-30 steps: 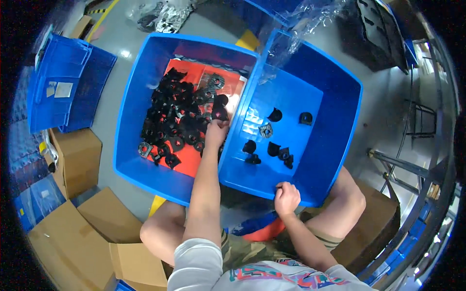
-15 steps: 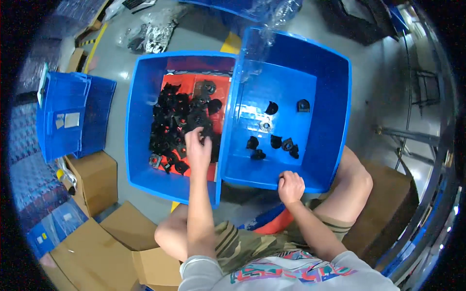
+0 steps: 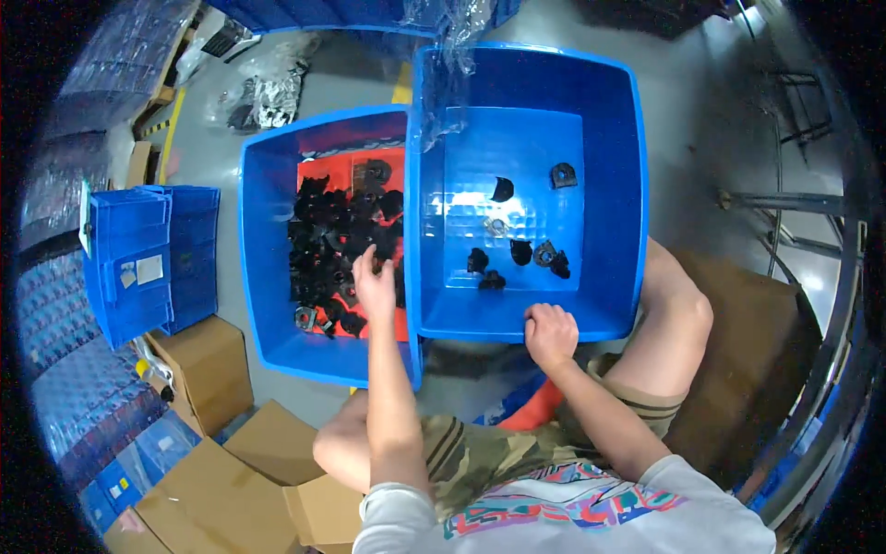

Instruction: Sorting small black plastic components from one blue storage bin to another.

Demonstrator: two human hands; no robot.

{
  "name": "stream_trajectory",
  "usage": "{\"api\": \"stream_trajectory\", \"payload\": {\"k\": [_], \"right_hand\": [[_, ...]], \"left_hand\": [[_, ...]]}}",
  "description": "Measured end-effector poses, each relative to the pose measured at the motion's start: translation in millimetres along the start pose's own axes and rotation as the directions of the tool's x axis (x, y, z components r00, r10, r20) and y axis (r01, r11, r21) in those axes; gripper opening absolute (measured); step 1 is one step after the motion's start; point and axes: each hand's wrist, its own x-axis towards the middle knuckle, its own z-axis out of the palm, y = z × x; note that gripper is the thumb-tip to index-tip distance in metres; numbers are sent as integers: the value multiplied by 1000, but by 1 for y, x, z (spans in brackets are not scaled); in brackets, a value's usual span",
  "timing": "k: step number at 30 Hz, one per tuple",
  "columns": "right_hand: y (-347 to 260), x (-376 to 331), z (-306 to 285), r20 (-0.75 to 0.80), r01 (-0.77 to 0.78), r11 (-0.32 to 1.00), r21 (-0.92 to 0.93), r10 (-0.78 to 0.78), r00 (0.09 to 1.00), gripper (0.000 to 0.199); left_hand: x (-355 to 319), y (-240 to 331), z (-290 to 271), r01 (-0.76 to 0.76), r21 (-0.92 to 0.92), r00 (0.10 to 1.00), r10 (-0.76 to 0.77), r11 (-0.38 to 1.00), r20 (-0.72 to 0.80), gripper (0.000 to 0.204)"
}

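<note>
My left hand [image 3: 374,282] reaches into the left blue bin [image 3: 265,249], over a pile of small black plastic parts [image 3: 323,231]. Its fingers are slightly apart at the near right side of the pile, and I see nothing held between them. These parts lie on a red sheet [image 3: 400,325] at the bin's bottom. My right hand [image 3: 551,334] is closed over the near rim of the right blue bin [image 3: 461,325]. Inside that bin several similar black parts lie scattered, among them a rounded one [image 3: 563,175] toward the far right. A pale, shiny piece [image 3: 496,226] lies near the middle.
Stacked blue crates [image 3: 138,268] stand at the left, above cardboard boxes [image 3: 208,369]. Clear plastic wrap [image 3: 452,55] hangs over the right bin's far left corner. More crumpled plastic [image 3: 277,83] lies on the floor beyond. Metal framing [image 3: 784,203] runs along the right.
My view has shifted, so both bins sit a little farther left in the picture. My left hand stays at the pile with small finger movement; my right hand stays on the rim.
</note>
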Motion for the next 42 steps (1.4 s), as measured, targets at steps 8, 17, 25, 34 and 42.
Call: {"api": "stream_trajectory", "payload": {"k": [8, 17, 25, 34, 42], "right_hand": [[-2, 3, -3, 50, -19, 1000, -18, 19, 999, 3], [-2, 3, 0, 57, -18, 999, -40, 20, 998, 2], [4, 2, -1, 28, -38, 999, -15, 39, 999, 4], [4, 2, -2, -30, -3, 1000, 10, 3, 1000, 4], [2, 0, 1, -16, -6, 1000, -3, 6, 1000, 4]], "left_hand": [[42, -6, 49, -172, 379, 985, 158, 909, 68, 38], [83, -51, 91, -492, 769, 869, 288, 409, 403, 23], [79, -21, 67, -410, 535, 849, 95, 739, 519, 26], [28, -43, 27, 29, -13, 994, -27, 1000, 103, 38], [49, -66, 65, -208, 207, 935, 132, 956, 330, 36]]}}
